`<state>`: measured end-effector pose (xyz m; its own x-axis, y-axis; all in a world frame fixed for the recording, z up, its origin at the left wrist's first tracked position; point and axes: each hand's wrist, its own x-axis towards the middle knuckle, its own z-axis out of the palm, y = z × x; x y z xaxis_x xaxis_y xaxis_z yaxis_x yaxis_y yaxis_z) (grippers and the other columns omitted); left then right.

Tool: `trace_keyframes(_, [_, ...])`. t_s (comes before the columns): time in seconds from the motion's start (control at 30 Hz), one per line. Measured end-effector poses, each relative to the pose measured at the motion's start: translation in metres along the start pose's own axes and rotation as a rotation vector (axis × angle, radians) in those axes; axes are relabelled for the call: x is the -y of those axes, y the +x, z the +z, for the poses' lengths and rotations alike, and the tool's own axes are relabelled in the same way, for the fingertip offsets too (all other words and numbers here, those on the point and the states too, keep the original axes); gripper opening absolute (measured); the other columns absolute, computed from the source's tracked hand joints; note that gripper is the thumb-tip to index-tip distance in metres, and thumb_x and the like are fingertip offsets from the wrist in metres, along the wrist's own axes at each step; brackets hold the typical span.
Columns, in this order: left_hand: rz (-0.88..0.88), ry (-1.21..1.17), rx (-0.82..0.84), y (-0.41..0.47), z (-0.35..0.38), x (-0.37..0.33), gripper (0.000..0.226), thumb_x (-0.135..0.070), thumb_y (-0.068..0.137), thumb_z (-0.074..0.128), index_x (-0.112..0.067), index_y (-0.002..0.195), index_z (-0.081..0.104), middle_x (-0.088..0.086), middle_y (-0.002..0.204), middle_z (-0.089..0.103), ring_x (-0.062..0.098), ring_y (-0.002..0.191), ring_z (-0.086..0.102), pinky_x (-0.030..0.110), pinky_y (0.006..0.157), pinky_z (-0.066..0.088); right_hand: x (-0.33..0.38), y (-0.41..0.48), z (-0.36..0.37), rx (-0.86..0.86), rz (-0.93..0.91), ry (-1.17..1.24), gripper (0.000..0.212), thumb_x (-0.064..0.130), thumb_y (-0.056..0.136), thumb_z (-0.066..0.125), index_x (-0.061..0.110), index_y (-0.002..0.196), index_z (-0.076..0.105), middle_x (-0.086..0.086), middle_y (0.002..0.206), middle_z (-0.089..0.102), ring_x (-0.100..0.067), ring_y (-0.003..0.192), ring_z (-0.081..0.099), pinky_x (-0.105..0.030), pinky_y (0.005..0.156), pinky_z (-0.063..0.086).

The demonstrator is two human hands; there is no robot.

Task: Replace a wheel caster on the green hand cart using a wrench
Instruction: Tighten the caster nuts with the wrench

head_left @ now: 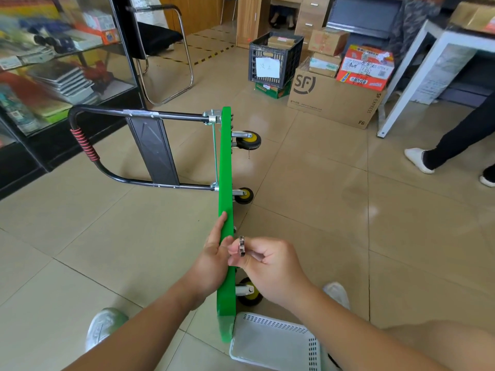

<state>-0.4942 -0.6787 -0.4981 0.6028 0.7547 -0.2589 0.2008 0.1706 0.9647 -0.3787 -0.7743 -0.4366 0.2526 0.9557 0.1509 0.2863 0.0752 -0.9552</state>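
Note:
The green hand cart stands on its side edge on the tiled floor, its black handle folded out to the left. Three yellow-hubbed casters show on its right face: a far caster, a middle caster and a near caster partly behind my right hand. My left hand lies against the cart's left face, fingers straight along the deck's edge. My right hand pinches a small metal wrench close to the deck's right face, beside bolt ends there.
A white perforated basket sits on the floor at the cart's near end. My shoes flank the cart. Cardboard boxes and a black crate stand behind. A person's legs are at the right. A glass cabinet is at the left.

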Motion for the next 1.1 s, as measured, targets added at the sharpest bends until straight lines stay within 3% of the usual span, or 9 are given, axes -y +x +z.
trace_keyframes(0.1, [-0.02, 0.035, -0.048, 0.001, -0.001, 0.0, 0.054, -0.03, 0.111, 0.04, -0.075, 0.134, 0.022, 0.013, 0.135, 0.057, 0.023, 0.123, 0.059, 0.041, 0.115, 0.041, -0.002, -0.002, -0.004, -0.017, -0.015, -0.003, 0.013, 0.021, 0.084, 0.077, 0.03, 0.093, 0.076, 0.025, 0.084, 0.073, -0.003, 0.088, 0.072, -0.026, 0.089, 0.057])
trace_keyframes(0.2, [-0.013, 0.076, -0.069, 0.0, -0.003, -0.001, 0.052, -0.042, 0.109, 0.038, -0.089, 0.121, 0.02, -0.005, 0.154, 0.045, 0.013, 0.135, 0.05, 0.045, 0.119, 0.037, 0.001, -0.006, -0.009, -0.02, -0.042, 0.011, 0.014, 0.028, 0.085, 0.075, 0.034, 0.097, 0.07, 0.012, 0.086, 0.075, -0.011, 0.085, 0.074, -0.028, 0.084, 0.058])
trace_keyframes(0.3, [-0.03, 0.106, -0.074, -0.002, -0.002, -0.005, 0.052, -0.041, 0.11, 0.034, -0.089, 0.122, 0.018, -0.008, 0.155, 0.043, 0.014, 0.133, 0.052, 0.046, 0.116, 0.041, 0.004, -0.003, -0.024, -0.04, 0.029, 0.094, 0.024, 0.006, 0.085, 0.078, 0.025, 0.094, 0.066, -0.001, 0.089, 0.077, -0.013, 0.087, 0.074, -0.023, 0.082, 0.057])
trace_keyframes(0.5, [-0.065, 0.151, -0.057, -0.006, 0.001, -0.012, 0.049, -0.039, 0.111, 0.031, -0.072, 0.143, 0.014, -0.01, 0.158, 0.037, 0.011, 0.129, 0.053, 0.043, 0.114, 0.043, 0.005, 0.032, -0.055, -0.058, 0.143, 0.173, 0.016, 0.008, 0.089, 0.073, 0.021, 0.089, 0.063, -0.009, 0.093, 0.077, -0.025, 0.094, 0.075, -0.054, 0.093, 0.056])
trace_keyframes(0.7, [-0.072, 0.168, -0.098, -0.001, -0.001, -0.012, 0.048, -0.038, 0.11, 0.034, -0.081, 0.13, 0.022, -0.007, 0.149, 0.043, 0.017, 0.118, 0.061, 0.047, 0.105, 0.05, 0.002, 0.074, -0.07, -0.077, 0.118, 0.238, 0.008, 0.01, 0.091, 0.068, 0.01, 0.096, 0.062, -0.015, 0.103, 0.075, -0.02, 0.101, 0.072, -0.024, 0.089, 0.055])
trace_keyframes(0.83, [-0.099, 0.131, -0.124, 0.01, -0.006, -0.014, 0.055, -0.02, 0.108, 0.039, -0.072, 0.125, 0.035, -0.008, 0.142, 0.046, 0.025, 0.105, 0.067, 0.052, 0.093, 0.057, -0.015, 0.094, -0.068, -0.03, 0.178, 0.234, 0.01, 0.009, 0.092, 0.068, 0.007, 0.1, 0.063, -0.007, 0.102, 0.077, -0.015, 0.1, 0.073, -0.022, 0.083, 0.056])
trace_keyframes(0.9, [-0.103, 0.108, -0.141, 0.016, -0.009, -0.017, 0.059, -0.013, 0.107, 0.039, -0.07, 0.12, 0.039, -0.009, 0.138, 0.046, 0.025, 0.1, 0.068, 0.049, 0.089, 0.058, -0.026, 0.102, -0.065, -0.006, 0.233, 0.234, 0.008, 0.009, 0.094, 0.067, 0.014, 0.099, 0.063, -0.003, 0.1, 0.078, -0.015, 0.099, 0.074, -0.033, 0.086, 0.058])
trace_keyframes(1.0, [-0.091, 0.088, -0.179, 0.029, -0.012, -0.02, 0.055, -0.012, 0.107, 0.038, -0.065, 0.123, 0.04, -0.008, 0.133, 0.05, 0.015, 0.097, 0.068, 0.043, 0.089, 0.057, -0.04, 0.112, -0.06, 0.03, 0.286, 0.226, 0.01, 0.013, 0.093, 0.068, 0.018, 0.099, 0.062, -0.001, 0.099, 0.078, -0.016, 0.098, 0.074, -0.039, 0.087, 0.058])
trace_keyframes(1.1, [-0.108, 0.039, -0.189, 0.041, -0.013, -0.019, 0.05, -0.016, 0.108, 0.037, -0.061, 0.129, 0.038, -0.014, 0.131, 0.054, 0.018, 0.099, 0.07, 0.051, 0.093, 0.056, -0.049, 0.121, -0.055, 0.056, 0.317, 0.251, 0.012, 0.013, 0.093, 0.069, 0.016, 0.102, 0.062, -0.002, 0.099, 0.078, -0.015, 0.097, 0.074, -0.033, 0.082, 0.058])
